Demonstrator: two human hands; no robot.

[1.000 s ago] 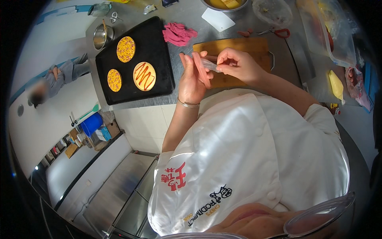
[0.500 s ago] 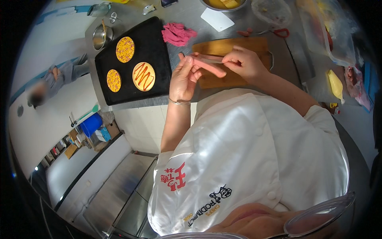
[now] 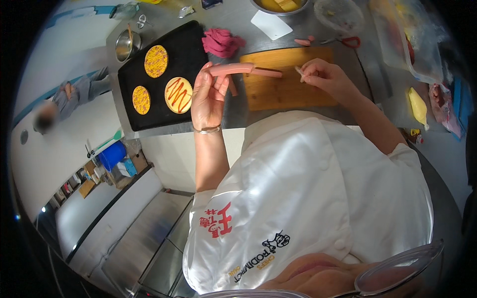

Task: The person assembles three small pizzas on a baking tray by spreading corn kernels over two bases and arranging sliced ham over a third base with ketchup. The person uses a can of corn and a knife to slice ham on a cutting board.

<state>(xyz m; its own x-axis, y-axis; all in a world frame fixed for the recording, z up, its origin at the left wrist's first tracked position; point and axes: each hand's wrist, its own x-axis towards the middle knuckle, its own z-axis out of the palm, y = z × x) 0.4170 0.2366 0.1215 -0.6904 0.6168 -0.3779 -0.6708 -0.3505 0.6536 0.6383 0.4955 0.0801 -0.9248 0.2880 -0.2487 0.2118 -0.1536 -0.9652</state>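
My left hand (image 3: 208, 97) grips one end of a long pink sausage (image 3: 229, 69), held level above the gap between the tray and the wooden cutting board (image 3: 293, 94). A second sausage (image 3: 268, 73) lies on the board, just past the held one's free end. Below my left fingers, part of another sausage (image 3: 232, 86) shows beside the board. My right hand (image 3: 325, 77) is over the board's right side, apart from the sausages, its fingertips pinched on a small whitish scrap (image 3: 299, 71) that looks like thin film.
A black baking tray (image 3: 134, 116) at left holds three round flat bases, two with corn-like topping, one with red sauce stripes. Around the board are a pink cloth (image 3: 221, 42), white card (image 3: 272, 24), red-handled scissors (image 3: 350, 41), metal bowl (image 3: 280, 11), plastic bin (image 3: 422, 64) and yellow piping bag (image 3: 418, 107).
My left hand has moved left with the sausage, which now lies level instead of slanting. My right hand has come away from it to the right, holding the whitish scrap.
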